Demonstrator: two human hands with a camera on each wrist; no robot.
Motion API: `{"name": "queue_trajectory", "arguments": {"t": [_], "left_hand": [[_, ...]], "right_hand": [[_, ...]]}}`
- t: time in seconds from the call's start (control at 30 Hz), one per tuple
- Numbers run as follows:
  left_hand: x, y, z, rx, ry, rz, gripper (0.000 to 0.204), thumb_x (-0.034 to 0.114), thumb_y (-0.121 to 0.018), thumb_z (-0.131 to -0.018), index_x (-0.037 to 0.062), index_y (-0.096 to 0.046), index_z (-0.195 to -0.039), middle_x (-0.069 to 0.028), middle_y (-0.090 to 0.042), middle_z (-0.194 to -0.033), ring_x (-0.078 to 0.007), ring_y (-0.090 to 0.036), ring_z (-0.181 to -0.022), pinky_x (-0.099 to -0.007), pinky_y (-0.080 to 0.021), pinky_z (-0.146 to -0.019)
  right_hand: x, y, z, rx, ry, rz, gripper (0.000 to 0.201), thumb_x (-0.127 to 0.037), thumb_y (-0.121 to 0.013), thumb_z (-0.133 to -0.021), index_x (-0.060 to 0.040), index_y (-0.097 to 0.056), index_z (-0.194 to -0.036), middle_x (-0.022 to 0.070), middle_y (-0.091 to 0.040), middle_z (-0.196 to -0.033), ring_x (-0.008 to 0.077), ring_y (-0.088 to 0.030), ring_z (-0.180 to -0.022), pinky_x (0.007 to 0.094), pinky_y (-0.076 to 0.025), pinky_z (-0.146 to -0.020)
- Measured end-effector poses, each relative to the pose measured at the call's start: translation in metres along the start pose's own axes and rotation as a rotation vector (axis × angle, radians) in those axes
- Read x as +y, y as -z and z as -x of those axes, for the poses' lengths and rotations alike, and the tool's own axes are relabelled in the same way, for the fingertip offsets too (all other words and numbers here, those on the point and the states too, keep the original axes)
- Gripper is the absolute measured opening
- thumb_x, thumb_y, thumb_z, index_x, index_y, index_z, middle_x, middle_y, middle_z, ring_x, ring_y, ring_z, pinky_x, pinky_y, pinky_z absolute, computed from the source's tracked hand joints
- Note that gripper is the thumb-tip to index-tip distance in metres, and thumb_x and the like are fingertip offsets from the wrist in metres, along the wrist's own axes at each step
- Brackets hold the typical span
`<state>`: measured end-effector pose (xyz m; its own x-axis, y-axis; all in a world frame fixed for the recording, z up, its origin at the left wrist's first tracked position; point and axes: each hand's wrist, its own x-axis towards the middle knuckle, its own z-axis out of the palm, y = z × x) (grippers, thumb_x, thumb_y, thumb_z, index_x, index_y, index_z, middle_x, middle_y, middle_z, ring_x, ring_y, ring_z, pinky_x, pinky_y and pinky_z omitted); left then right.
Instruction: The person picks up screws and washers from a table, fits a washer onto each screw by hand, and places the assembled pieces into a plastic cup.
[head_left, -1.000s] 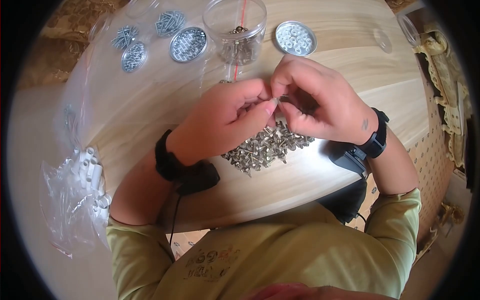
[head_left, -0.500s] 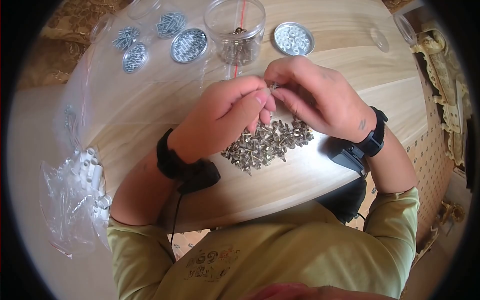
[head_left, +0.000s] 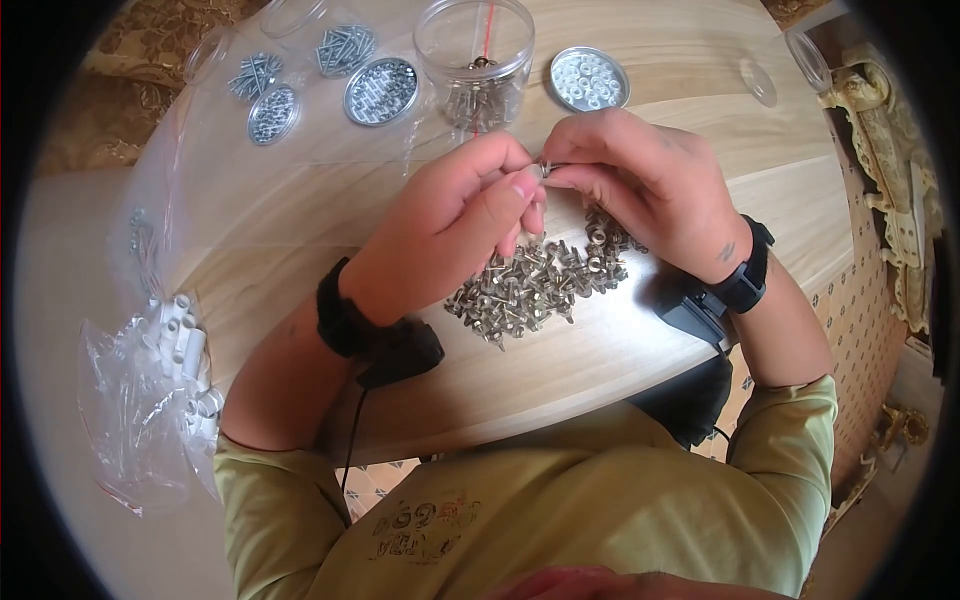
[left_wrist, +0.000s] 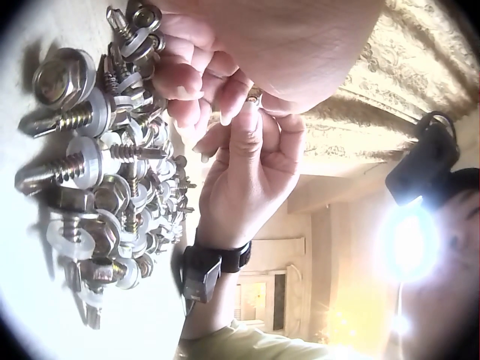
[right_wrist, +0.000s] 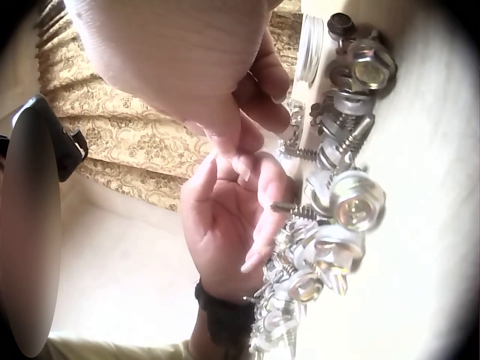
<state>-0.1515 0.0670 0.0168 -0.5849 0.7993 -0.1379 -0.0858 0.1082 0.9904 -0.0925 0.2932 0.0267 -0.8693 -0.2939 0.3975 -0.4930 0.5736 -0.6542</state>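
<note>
Above a pile of hex-head self-drilling screws (head_left: 525, 290), my two hands meet fingertip to fingertip. Thumb and forefinger of the left hand (head_left: 440, 225) pinch a small metal screw (left_wrist: 255, 97), mostly covered by the fingers. From the other side the right hand (head_left: 665, 190) pinches at the same screw with thumb and forefinger. The left hand's other fingers curve loosely below, over the pile. Many of the piled screws (right_wrist: 356, 202) carry pale washers under their heads.
Behind the hands stands a clear plastic jar (head_left: 475, 85) partly filled with screws. A round lid of white washers (head_left: 590, 80) is to its right, lids of small metal parts (head_left: 380, 92) to its left. White tube pieces (head_left: 180, 340) and a plastic bag (head_left: 130, 410) lie at the left.
Both hands have shifted slightly up and left, away from me, still joined at the fingertips. The right fingers have straightened somewhat, and more of the pile shows below them.
</note>
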Motion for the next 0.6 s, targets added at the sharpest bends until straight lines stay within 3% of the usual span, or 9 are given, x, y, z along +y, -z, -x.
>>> {"name": "queue_trajectory", "arguments": {"t": [0.27, 0.37, 0.6], "left_hand": [[0.001, 0.0, 0.001, -0.005, 0.043, -0.027, 0.022, 0.016, -0.04, -0.111, 0.0012, -0.054, -0.103, -0.0106, -0.065, -0.089, -0.0048, -0.052, -0.061, -0.018, -0.042, -0.058], [-0.002, 0.0, 0.001, -0.012, -0.025, -0.081, 0.021, 0.015, -0.04, -0.111, 0.0014, -0.054, -0.103, -0.0101, -0.064, -0.087, -0.0043, -0.05, -0.06, -0.0182, -0.042, -0.058], [0.004, -0.002, 0.001, 0.004, 0.078, -0.047, 0.02, 0.014, -0.039, -0.11, 0.0019, -0.054, -0.105, -0.0069, -0.064, -0.088, -0.0042, -0.05, -0.06, -0.0185, -0.041, -0.056]], "right_hand": [[0.002, -0.001, 0.0, -0.034, 0.06, -0.001, 0.021, -0.004, -0.079, -0.087, -0.0039, -0.071, -0.107, 0.0101, -0.072, -0.092, 0.0293, -0.071, -0.08, 0.0339, -0.056, -0.072], [0.004, -0.003, -0.002, -0.029, 0.106, -0.029, 0.019, -0.004, -0.079, -0.088, -0.0036, -0.072, -0.105, 0.0097, -0.071, -0.089, 0.029, -0.07, -0.078, 0.0332, -0.055, -0.07], [0.004, -0.002, -0.002, -0.031, 0.042, -0.048, 0.019, -0.011, -0.079, -0.089, -0.0048, -0.072, -0.105, 0.0109, -0.074, -0.09, 0.031, -0.072, -0.079, 0.0349, -0.057, -0.069]]}}
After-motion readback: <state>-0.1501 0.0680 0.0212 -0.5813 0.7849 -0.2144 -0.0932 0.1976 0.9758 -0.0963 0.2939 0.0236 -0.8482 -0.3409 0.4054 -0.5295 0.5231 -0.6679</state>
